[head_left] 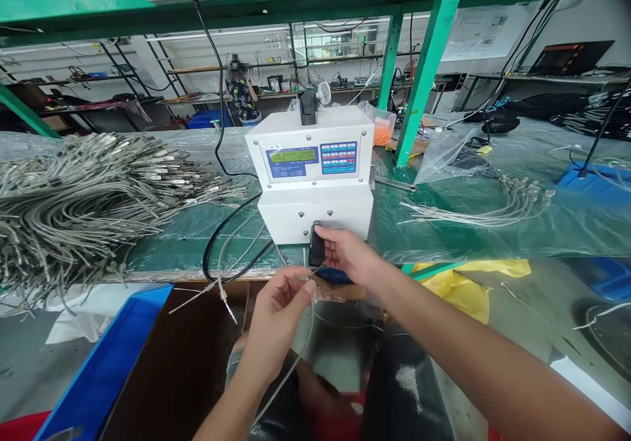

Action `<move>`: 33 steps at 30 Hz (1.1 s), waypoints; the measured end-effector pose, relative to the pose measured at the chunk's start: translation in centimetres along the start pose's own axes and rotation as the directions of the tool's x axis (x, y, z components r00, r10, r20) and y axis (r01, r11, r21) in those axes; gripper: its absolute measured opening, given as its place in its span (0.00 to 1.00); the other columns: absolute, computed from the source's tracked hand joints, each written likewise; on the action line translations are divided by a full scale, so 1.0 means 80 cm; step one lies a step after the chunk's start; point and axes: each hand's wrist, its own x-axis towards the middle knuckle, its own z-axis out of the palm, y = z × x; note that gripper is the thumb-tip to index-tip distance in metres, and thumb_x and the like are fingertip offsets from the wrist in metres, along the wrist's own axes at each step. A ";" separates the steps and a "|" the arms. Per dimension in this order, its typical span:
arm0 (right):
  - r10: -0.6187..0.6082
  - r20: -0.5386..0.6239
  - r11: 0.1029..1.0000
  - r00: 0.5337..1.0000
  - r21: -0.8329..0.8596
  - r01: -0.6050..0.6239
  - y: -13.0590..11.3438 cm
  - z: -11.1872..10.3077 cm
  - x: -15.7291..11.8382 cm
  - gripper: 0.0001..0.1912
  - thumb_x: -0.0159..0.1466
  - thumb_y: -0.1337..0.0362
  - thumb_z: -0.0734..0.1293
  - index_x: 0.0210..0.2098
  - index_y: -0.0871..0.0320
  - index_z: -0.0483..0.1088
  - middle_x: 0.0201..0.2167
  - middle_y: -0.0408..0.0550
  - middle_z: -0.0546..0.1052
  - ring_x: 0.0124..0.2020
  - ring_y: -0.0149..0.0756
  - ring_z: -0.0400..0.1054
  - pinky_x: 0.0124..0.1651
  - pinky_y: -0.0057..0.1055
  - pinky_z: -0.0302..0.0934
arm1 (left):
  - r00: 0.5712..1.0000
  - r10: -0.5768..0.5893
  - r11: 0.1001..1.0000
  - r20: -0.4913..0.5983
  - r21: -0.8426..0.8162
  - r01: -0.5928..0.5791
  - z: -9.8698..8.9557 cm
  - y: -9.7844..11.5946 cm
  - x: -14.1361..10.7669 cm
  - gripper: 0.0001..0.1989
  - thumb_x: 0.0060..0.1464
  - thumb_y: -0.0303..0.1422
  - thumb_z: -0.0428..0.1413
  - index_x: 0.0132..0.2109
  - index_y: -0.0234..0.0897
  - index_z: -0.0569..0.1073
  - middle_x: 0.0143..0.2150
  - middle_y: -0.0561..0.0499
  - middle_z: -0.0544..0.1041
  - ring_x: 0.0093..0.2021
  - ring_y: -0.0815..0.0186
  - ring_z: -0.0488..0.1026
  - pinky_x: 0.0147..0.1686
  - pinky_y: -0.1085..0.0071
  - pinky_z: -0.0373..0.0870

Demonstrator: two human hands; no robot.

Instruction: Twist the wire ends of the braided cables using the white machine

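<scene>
My left hand [284,300] is closed in a pinch on a thin grey cable [302,349], just below the front of a white machine [315,211]. The cable hangs from my fingers down past my left forearm, and fine wire ends stick up from the pinch. Against the machine's front, my right hand [345,250] has its thumb and curled fingers around a black block [317,245] that juts out there. A thin wire runs between the two hands; whether the right fingers also hold it, I cannot tell. The machine bears a lit display [293,156] and a keypad [339,158].
A big heap of grey cables [83,211] covers the bench at left. A smaller cable bundle [483,214] and a wrench [396,183] lie at right. A brown box [182,355] and blue bin [108,362] stand below left. Green posts [428,66] rise behind; a person [242,96] sits far back.
</scene>
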 end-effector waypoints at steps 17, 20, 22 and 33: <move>-0.013 0.009 0.999 1.000 0.040 0.013 0.001 -0.001 -0.001 0.11 0.65 0.58 0.69 0.35 0.61 0.72 0.28 0.40 0.73 0.26 0.28 0.65 0.31 0.26 0.60 | 0.998 0.032 0.992 -0.061 -0.117 -0.039 0.022 -0.006 0.001 0.11 0.50 0.35 0.67 0.39 0.39 0.74 0.27 0.56 0.75 0.29 0.70 0.69 0.33 0.74 0.67; -0.019 0.000 0.999 1.000 0.044 0.019 0.001 0.000 -0.003 0.11 0.65 0.58 0.70 0.34 0.61 0.72 0.28 0.40 0.73 0.27 0.28 0.65 0.31 0.26 0.59 | 0.997 0.036 0.991 -0.067 -0.126 -0.044 0.023 -0.009 0.003 0.11 0.50 0.34 0.67 0.38 0.38 0.74 0.26 0.56 0.75 0.28 0.70 0.69 0.32 0.74 0.67; -0.025 0.001 0.998 1.000 0.052 0.025 0.001 0.000 -0.004 0.10 0.65 0.59 0.70 0.34 0.61 0.72 0.28 0.40 0.73 0.27 0.28 0.66 0.31 0.26 0.60 | 0.996 0.041 0.990 -0.076 -0.130 -0.051 0.025 -0.011 0.005 0.11 0.50 0.34 0.66 0.38 0.38 0.74 0.26 0.56 0.75 0.28 0.70 0.69 0.32 0.74 0.67; -0.036 0.011 0.994 0.999 0.102 0.034 0.003 0.001 -0.006 0.08 0.62 0.59 0.71 0.32 0.57 0.73 0.28 0.40 0.77 0.27 0.29 0.66 0.32 0.26 0.57 | 0.986 0.095 0.982 -0.139 -0.151 -0.116 0.035 -0.019 0.008 0.13 0.50 0.34 0.66 0.39 0.41 0.71 0.25 0.58 0.75 0.27 0.69 0.70 0.32 0.73 0.66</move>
